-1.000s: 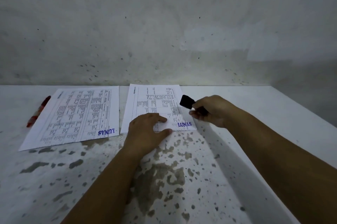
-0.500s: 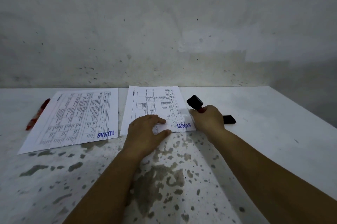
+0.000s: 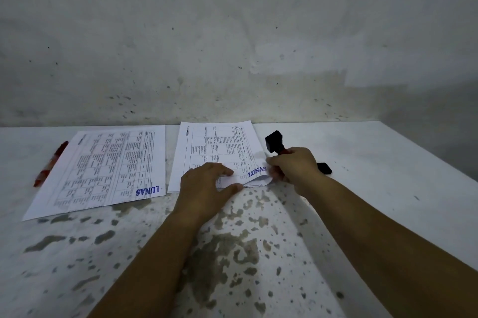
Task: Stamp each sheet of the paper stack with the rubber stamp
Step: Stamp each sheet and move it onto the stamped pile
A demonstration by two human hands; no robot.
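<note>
At the stack (image 3: 217, 152), right hand (image 3: 294, 166) pinches corner.

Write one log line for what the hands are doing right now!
left hand presses paper stack | right hand holds rubber stamp, lifts stamped corner | stamped sheet lies left

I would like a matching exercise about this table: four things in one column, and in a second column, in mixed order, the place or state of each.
Things:
1. rubber stamp
2. red pen
3. left sheet
4. right stack's top sheet

Places or states:
A. lies flat, alone, stamped LUNAS
B. at the far left of the table
C. near corner lifted by the right hand
D. held in the right hand

Pairs: 1-D, 2-B, 3-A, 4-C
</note>
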